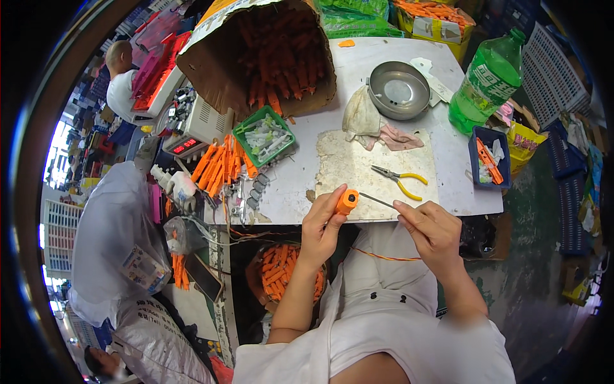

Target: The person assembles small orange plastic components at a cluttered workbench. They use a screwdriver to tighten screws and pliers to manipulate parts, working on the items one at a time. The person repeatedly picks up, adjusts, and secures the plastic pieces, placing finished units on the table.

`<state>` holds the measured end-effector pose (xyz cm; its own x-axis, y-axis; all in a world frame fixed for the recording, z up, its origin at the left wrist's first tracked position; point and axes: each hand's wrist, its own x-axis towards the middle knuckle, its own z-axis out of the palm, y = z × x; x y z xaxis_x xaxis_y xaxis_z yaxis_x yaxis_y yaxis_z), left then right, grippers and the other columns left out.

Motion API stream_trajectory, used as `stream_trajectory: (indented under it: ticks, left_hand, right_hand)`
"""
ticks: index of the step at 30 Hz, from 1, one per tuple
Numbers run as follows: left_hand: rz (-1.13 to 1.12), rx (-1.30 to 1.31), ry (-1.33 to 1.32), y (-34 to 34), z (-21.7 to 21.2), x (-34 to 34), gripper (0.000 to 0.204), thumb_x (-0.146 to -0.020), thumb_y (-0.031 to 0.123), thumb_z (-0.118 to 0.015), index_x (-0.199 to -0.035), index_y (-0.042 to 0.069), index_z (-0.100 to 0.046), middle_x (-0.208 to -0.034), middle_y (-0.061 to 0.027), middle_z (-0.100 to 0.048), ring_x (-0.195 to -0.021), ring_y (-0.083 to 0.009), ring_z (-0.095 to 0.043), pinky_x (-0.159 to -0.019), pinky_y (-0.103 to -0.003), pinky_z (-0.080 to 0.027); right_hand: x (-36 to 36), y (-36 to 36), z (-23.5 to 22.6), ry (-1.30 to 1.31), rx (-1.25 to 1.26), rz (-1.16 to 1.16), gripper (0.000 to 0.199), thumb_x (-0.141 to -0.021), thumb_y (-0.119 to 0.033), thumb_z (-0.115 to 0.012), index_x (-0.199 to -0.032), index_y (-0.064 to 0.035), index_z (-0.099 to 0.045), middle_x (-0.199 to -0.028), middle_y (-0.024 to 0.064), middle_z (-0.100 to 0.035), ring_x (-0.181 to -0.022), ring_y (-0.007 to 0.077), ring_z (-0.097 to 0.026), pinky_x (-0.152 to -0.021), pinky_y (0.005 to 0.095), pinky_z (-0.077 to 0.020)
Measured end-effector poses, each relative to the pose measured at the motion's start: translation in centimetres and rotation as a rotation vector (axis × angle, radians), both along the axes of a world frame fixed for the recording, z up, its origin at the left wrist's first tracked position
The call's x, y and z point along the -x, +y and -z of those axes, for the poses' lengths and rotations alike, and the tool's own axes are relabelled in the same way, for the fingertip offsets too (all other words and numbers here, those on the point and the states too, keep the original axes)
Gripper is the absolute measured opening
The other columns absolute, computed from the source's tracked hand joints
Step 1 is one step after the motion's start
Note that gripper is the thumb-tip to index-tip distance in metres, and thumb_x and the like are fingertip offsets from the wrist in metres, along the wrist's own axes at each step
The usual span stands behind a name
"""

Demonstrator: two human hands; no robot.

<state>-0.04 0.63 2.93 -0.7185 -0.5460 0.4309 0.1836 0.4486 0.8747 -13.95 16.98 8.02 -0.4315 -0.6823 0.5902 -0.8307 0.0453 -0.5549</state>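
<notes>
Above the front edge of the white table, my left hand (320,227) is closed round an orange plastic piece (347,201) with a dark hole in its end facing up. My right hand (435,233) pinches a thin dark metal rod (377,201). The rod's far tip lies close beside the orange piece; I cannot tell whether they touch. Just beyond my hands, pliers (409,176) with yellow handles lie on a worn pale board (332,166). Several orange pieces (220,168) are heaped on the table to the left, next to a green basket (246,146) of small whitish parts.
A cardboard box (211,67) full of orange pieces lies on its side at the back left. A metal bowl (400,77), a cloth (361,115), a green bottle (489,80) and a blue bin (476,157) stand farther right. Orange pieces (276,272) fill a container below the table.
</notes>
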Motion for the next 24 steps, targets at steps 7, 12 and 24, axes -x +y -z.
stream_trajectory:
  ticks: [7, 12, 24]
  left_hand:
    - [0.016, 0.01, -0.055, -0.1, -0.6, -0.3, 0.038, -0.092, 0.022, -0.053, -0.124, 0.001, -0.053, -0.096, -0.0114, -0.059, -0.083, -0.0197, -0.054, -0.077, -0.028, -0.042]
    - [0.039, 0.059, -0.112, -0.5, -1.0, -0.7, 0.035, -0.09, 0.014, -0.053, -0.123, 0.0, -0.053, -0.096, -0.0122, -0.06, -0.083, -0.0231, -0.055, -0.078, -0.03, -0.042]
    - [0.063, 0.079, -0.176, -0.7, -1.0, -1.2, 0.033, -0.09, 0.011, -0.053, -0.12, -0.002, -0.054, -0.092, -0.0086, -0.058, -0.079, -0.0157, -0.05, -0.073, -0.024, -0.04]
  right_hand:
    - [0.2, 0.4, 0.3, 0.057, -0.04, 0.001, 0.036, -0.07, -0.004, -0.07, -0.104, -0.0137, -0.069, -0.064, 0.0029, -0.05, -0.053, 0.0154, -0.05, -0.047, 0.029, -0.0393]
    - [0.3, 0.5, 1.0, 0.156, -0.021, 0.015, 0.035, -0.071, -0.001, -0.067, -0.104, -0.0138, -0.069, -0.064, 0.0033, -0.049, -0.052, 0.0159, -0.049, -0.046, 0.0284, -0.0386]
    - [-1.0, 0.1, 3.3, -0.779, -0.024, -0.104, 0.02, -0.082, -0.004, -0.063, -0.102, -0.0032, -0.067, -0.06, 0.005, -0.048, -0.053, 0.0099, -0.044, -0.05, 0.0235, -0.0364]
